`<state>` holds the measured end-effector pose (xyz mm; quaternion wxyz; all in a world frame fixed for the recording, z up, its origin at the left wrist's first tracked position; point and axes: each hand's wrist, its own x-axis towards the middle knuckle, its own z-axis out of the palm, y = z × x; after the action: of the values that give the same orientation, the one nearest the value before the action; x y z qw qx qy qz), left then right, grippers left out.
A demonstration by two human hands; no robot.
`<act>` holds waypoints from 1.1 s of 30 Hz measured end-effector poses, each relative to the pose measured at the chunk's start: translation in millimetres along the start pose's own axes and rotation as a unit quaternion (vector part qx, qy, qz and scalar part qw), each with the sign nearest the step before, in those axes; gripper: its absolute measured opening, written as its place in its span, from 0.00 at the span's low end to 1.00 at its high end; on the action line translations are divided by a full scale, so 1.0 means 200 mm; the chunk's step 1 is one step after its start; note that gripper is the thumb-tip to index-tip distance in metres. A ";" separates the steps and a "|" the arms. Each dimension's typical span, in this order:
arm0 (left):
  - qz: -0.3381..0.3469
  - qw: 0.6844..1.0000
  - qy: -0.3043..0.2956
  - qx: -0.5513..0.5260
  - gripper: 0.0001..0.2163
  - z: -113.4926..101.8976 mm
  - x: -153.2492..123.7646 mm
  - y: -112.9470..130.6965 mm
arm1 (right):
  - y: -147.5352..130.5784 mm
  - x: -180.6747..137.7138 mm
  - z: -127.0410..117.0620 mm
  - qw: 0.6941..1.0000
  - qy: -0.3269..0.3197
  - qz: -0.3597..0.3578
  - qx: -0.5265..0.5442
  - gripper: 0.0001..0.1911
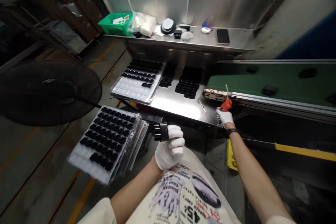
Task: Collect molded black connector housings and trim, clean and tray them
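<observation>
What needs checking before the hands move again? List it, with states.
1. Left hand closed around the black parts: ok.
2. Right hand gripping the orange air gun: ok.
3. Nozzle aimed at the held parts: not ok, it points up by the conveyor belt.
4. Tray of black parts lying flat: not ok, it is tilted on its stack.
5. Bare steel table space ahead: ok.
6. Parts undamaged: cannot tell.

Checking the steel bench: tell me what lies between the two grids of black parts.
In the head view, a smaller block of black parts lies between the tray and the right grid.
</observation>
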<state>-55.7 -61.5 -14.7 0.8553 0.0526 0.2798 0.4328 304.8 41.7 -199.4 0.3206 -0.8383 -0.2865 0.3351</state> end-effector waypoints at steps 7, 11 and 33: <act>-0.021 0.999 0.038 0.006 0.18 0.01 -0.02 0.01 | 0.30 -0.03 0.07 0.997 -0.046 0.064 -0.023 0.22; -0.047 0.999 0.023 -0.013 0.20 0.04 0.03 0.03 | 0.43 -0.26 0.14 0.988 -0.137 0.075 0.004 0.19; 0.040 0.924 -0.192 0.328 0.22 0.12 0.17 0.09 | -0.29 -1.15 -0.29 0.971 -0.125 -0.150 0.136 0.30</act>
<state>-40.2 -21.3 -3.1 0.8096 0.4237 0.2338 0.3322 192.1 -100.8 -37.1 0.4400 -0.6855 -0.3989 0.4212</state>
